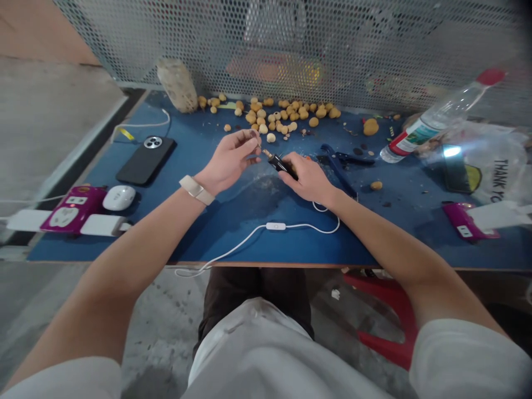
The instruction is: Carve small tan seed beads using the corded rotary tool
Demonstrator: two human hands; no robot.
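My right hand (307,174) is wrapped round a black pen-like electric rotary tool (282,165), whose metal tip points up and left. A white cord with an inline switch (275,226) loops below that hand on the blue table (233,221). Just left of the tip, my left hand (235,155) pinches a small brown piece (255,134) between thumb and fingers; its kind is too small to tell. Whether tip and piece touch, I cannot tell. Behind both hands lie several small tan, rounded, nut-like pieces (295,111). Blue-handled pliers (338,166) lie right of my right hand.
At left are a black phone (147,160), a white earbud case (119,198) and a purple power strip (75,209). A plastic jar (178,86) stands by the perforated metal screen (199,44). On the right, a bottle (432,127) leans near a plastic bag (502,160) and another purple strip (463,221).
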